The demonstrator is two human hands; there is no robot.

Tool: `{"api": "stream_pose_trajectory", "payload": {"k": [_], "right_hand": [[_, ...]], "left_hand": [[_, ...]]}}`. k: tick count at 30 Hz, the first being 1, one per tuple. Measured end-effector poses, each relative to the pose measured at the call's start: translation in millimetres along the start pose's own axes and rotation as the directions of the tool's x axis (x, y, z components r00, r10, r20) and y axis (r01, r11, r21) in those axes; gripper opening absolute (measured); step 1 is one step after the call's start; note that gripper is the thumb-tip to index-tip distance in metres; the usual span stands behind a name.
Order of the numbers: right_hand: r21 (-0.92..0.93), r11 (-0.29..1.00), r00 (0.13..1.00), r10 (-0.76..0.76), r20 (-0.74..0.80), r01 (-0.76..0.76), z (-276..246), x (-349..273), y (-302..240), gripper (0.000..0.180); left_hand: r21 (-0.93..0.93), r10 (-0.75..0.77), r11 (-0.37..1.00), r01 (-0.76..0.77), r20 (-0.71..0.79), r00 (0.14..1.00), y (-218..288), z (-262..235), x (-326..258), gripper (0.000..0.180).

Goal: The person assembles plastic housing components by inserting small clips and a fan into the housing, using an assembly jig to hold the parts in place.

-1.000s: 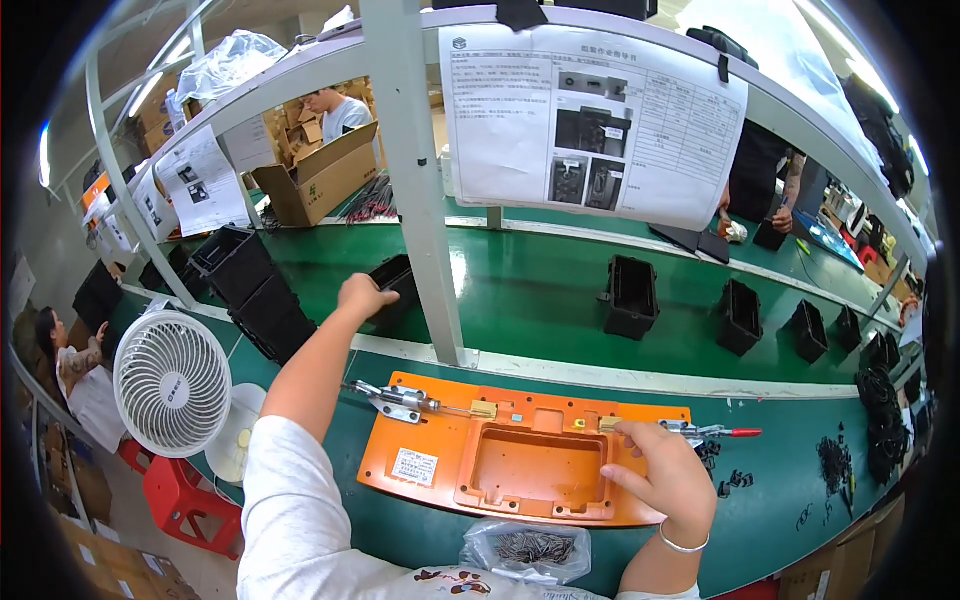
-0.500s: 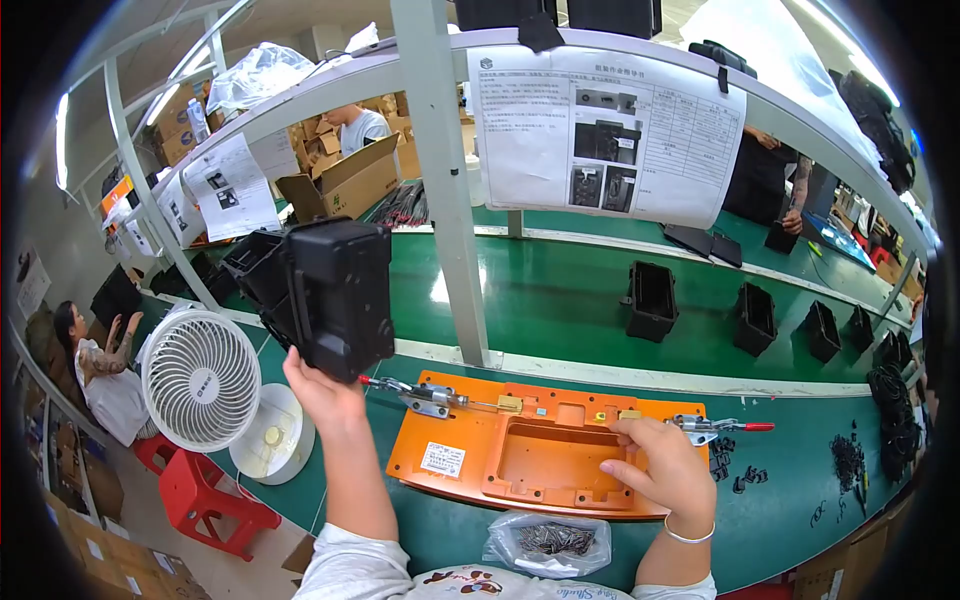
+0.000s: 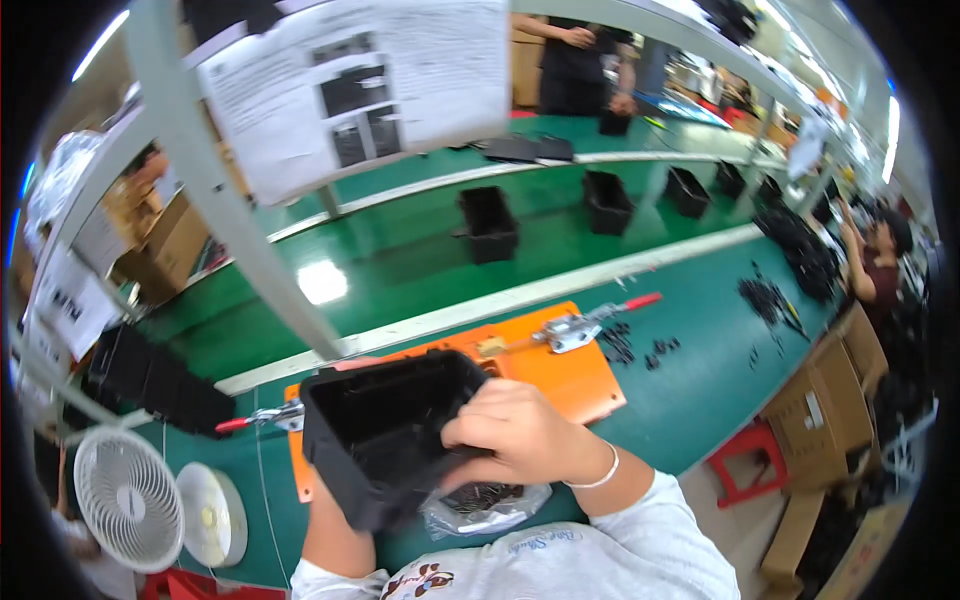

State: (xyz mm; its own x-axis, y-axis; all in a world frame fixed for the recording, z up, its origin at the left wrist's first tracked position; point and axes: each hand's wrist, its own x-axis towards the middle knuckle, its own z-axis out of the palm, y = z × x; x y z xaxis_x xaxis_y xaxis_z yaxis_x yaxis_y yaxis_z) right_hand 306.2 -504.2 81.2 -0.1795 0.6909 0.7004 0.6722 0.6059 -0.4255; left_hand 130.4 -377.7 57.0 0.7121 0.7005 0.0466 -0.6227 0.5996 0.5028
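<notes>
A black plastic box (image 3: 350,470) is tilted in front of me, its open top turned toward me. From its far left side my left hand (image 3: 356,363) supports it; the box hides most of that hand, with only a little skin showing past the far rim. My right hand (image 3: 520,432) is closed at the box's right near edge, fingers curled over the wall. Behind and beneath the box lies an orange fixture (image 3: 570,385) with a red-handled toggle clamp (image 3: 575,333) at its right and another clamp (image 3: 275,413) at its left. A plastic bag of small dark screws (image 3: 490,510) sits close to my body.
Several black boxes (image 3: 488,222) stand along the green line beyond a pale rail. Small black parts (image 3: 620,345) lie right of the fixture. A white fan (image 3: 130,500) and stacked black boxes (image 3: 160,380) are at left. A metal post (image 3: 230,190) rises behind the fixture. Co-workers are beyond.
The black box has come down from the upper left to in front of the fixture, its opening now facing me. My right hand has left the fixture for the box. The view has swung right.
</notes>
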Motion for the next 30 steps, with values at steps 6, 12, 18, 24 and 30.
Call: {"api": "stream_pose_trajectory", "payload": {"k": [6, 12, 18, 24, 30], "right_hand": [[-0.445, 0.878, 0.953, 0.266, 0.148, -0.176, 4, -13, 6, 0.023], [-0.512, 0.837, 0.927, 0.326, 0.185, -0.192, 14, -16, 2, 0.011], [-0.540, 0.832, 0.890, 0.334, 0.310, -0.125, 26, -36, 19, 0.024], [-0.395, 0.639, 0.741, 0.465, -0.485, -0.660, -62, -101, 38, 0.023], [-0.316, -0.131, 0.128, 0.723, -0.679, -0.940, -112, -200, 91, 0.050]], "left_hand": [[0.433, 0.541, 0.742, -0.512, 0.065, 0.839, 66, -61, 6, 0.028], [0.542, 0.564, 0.665, -0.513, 0.086, 0.821, 56, -47, 3, 0.024], [0.632, 0.475, 0.620, -0.465, 0.169, 0.863, 27, -28, 5, 0.019], [0.734, 0.562, 0.448, -0.510, 0.212, 0.799, 35, -30, 0, 0.012], [0.753, 0.488, 0.440, -0.489, 0.257, 0.834, 21, -25, 6, 0.009]]}}
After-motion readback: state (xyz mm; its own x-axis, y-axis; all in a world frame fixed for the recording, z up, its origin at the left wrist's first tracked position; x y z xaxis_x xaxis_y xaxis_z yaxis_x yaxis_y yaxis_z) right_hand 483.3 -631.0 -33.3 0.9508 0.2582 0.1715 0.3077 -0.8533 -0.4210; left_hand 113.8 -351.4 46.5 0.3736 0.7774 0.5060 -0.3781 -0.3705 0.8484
